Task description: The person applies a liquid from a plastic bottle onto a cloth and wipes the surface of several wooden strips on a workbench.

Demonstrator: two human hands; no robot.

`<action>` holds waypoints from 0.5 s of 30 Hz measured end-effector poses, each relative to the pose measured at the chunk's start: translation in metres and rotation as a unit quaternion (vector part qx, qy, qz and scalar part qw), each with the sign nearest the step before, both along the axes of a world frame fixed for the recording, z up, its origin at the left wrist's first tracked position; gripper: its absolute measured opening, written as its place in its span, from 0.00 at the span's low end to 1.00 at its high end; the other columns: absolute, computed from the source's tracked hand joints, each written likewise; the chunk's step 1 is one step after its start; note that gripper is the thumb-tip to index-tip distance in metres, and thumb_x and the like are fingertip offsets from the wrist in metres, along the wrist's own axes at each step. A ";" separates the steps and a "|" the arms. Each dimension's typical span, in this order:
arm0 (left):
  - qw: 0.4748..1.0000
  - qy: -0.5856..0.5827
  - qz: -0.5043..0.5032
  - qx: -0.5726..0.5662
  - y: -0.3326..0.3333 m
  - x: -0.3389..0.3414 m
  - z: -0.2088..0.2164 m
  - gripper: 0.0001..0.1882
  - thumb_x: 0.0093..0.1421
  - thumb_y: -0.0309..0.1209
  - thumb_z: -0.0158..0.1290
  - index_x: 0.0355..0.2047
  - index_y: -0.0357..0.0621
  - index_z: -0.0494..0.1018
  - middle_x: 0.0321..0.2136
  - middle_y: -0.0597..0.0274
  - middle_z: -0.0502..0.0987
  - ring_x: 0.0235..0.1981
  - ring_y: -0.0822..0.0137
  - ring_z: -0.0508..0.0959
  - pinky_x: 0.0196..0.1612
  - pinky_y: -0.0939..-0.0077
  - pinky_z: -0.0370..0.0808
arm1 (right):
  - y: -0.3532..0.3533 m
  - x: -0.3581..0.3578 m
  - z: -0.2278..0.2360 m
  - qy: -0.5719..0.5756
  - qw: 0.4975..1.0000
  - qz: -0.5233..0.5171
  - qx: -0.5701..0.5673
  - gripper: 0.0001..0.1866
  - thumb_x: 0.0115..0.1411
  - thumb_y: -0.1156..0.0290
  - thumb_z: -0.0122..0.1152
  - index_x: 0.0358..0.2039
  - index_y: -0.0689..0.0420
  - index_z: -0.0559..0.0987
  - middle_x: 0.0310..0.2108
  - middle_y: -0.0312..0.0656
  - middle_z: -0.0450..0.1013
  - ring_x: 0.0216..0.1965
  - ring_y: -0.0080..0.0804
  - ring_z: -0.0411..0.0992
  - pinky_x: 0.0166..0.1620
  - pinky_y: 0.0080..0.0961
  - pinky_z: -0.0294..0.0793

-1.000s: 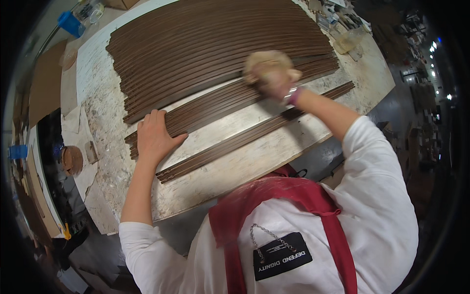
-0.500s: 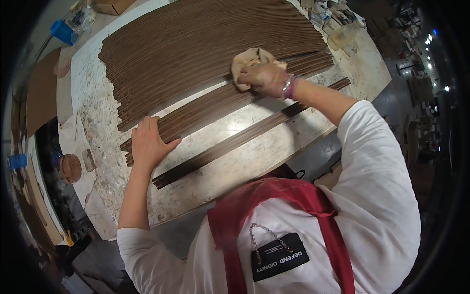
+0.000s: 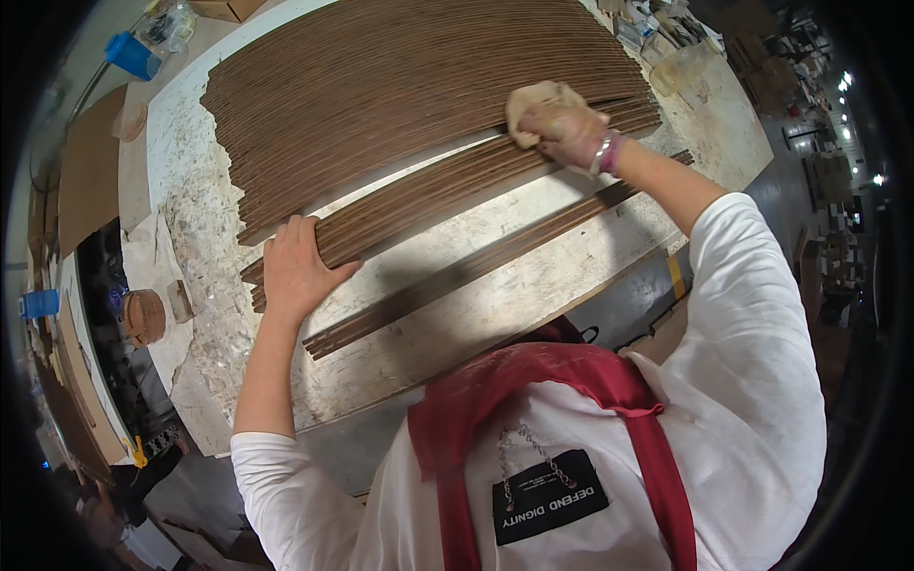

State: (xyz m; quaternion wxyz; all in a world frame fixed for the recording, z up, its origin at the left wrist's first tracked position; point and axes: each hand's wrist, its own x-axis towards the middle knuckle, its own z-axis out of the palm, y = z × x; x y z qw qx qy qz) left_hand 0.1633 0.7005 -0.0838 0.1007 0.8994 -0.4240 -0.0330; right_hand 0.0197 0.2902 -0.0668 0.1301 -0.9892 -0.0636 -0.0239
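Note:
My right hand grips a crumpled beige cloth and presses it on a narrow bundle of brown wooden strips, toward their right end. On the left end of that same bundle lies my left hand, fingers stretched out and thumb spread to the side. Beyond a thin gap is a wide sheet of many similar brown strips laid side by side. Nearer to me, apart from the bundle, a few dark strips lie slanting across the table.
The stained white worktable carries all the strips. Scraps and a clear plastic container sit at its far right. To the left are a round brown container, a blue cup and a brown board. A cardboard box stands at the far edge.
My right hand has slid the cloth to the right along the bundle. My left hand stays on the strips' left end. The whole view has shifted slightly.

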 end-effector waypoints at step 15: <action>0.999 0.001 0.035 0.029 0.007 -0.004 0.003 0.38 0.39 0.50 0.69 0.45 0.40 0.69 0.40 0.54 0.71 0.45 0.52 0.72 0.49 0.59 0.67 | 0.120 0.031 -0.026 0.052 0.836 -0.051 0.545 0.03 0.58 0.74 0.55 0.32 0.56 0.78 0.28 0.39 0.76 0.29 0.28 0.74 0.31 0.25 0.76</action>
